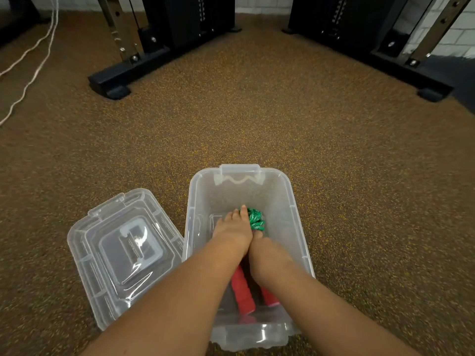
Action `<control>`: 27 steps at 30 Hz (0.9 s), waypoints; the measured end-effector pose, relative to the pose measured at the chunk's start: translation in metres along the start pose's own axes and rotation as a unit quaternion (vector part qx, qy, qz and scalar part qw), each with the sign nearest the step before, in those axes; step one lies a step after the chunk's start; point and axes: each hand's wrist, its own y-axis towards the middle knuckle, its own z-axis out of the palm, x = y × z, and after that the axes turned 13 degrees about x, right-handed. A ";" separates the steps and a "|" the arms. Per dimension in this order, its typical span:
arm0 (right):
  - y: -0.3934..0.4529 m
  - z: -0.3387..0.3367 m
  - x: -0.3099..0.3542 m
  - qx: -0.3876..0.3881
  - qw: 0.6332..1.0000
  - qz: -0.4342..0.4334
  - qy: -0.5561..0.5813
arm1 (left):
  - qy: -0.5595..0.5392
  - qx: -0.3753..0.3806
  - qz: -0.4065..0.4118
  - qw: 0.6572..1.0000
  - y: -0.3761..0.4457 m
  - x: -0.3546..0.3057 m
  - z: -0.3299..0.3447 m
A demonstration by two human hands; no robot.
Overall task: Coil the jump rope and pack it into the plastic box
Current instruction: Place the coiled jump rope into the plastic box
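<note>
The clear plastic box [291, 201] stands open on the floor in front of me. Inside it lies the jump rope: a bunched green cord [257, 219] towards the far end and two red handles [243, 291] pointing back at me. Both my hands are down inside the box. My left hand [231, 235] lies on top of the cord with its fingers stretched forward, touching the green bundle. My right hand [262, 253] sits just beside and partly under the left one, above the handles. Its fingers are hidden.
The box's clear lid [123, 253] lies upside down on the speckled brown floor, touching the box's left side. Black gym machine bases [113, 83] stand at the far left and far right [431, 91]. A white cable [28, 78] trails at far left.
</note>
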 end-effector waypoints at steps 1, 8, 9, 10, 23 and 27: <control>-0.002 0.000 0.001 0.018 1.000 0.004 -0.004 | 0.011 0.014 -0.015 1.000 0.002 0.003 0.005; -0.023 -0.013 0.010 0.062 0.993 -0.039 -0.093 | 0.044 0.057 -0.061 0.996 -0.001 0.011 0.013; -0.026 -0.015 0.010 0.058 0.993 -0.037 -0.098 | 0.030 0.062 -0.053 0.996 -0.003 0.011 0.010; -0.029 -0.017 0.010 0.052 0.993 -0.034 -0.099 | 0.016 0.066 -0.047 0.997 -0.007 0.009 0.006; -0.062 -0.045 0.047 -0.149 0.979 -0.142 -0.004 | 0.007 -0.257 0.191 0.947 -0.120 0.073 -0.065; -0.070 -0.029 0.086 -0.198 0.946 -0.257 -0.001 | -0.048 -0.332 0.128 0.933 -0.152 0.149 -0.058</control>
